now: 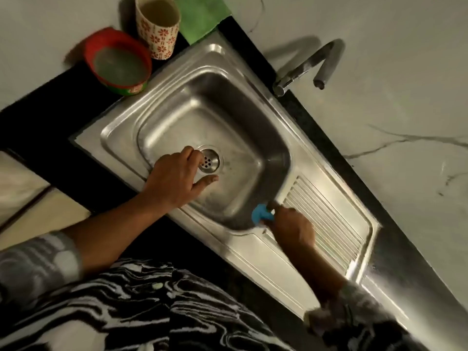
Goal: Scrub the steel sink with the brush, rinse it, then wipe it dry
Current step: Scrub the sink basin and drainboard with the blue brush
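Scrubbing step, I judge: brush on the steel, no water running, cloth untouched.

Far left on the dark counter point(50, 110) sits a red tub point(119, 64), with a green band low on its side. There is a mark on the band, too blurred to read. Just beside it is a cup point(158, 24) with a red flower print and no writing that I can see.

My left hand point(177, 178) is released over the basin floor of the sink point(114, 133), thumb out, fingers loose, holding nothing. The fingertips are right by the drain point(209, 160); I can't tell if they touch the steel.

A green cloth point(202, 16) lies at the far edge, past the sink rim, probably for the drying.

The blue brush point(262, 215) is at the near right corner of the basin, where the basin wall meets the drainboard point(326, 219). My right hand point(293, 226) is grasping it, motion-blurred, with most of the handle hidden in my fist.

The tap point(309, 64) is far right, with the spout turned off toward the wall and nothing flowing.

Next move, as I judge it: work the brush along the basin walls and floor toward the drain, pressing firmly in the corners. My left hand needs to get clear of that path. After that comes the tap for rinsing, and the spout looks like it needs swinging over the basin first.

No brand is legible anywhere.
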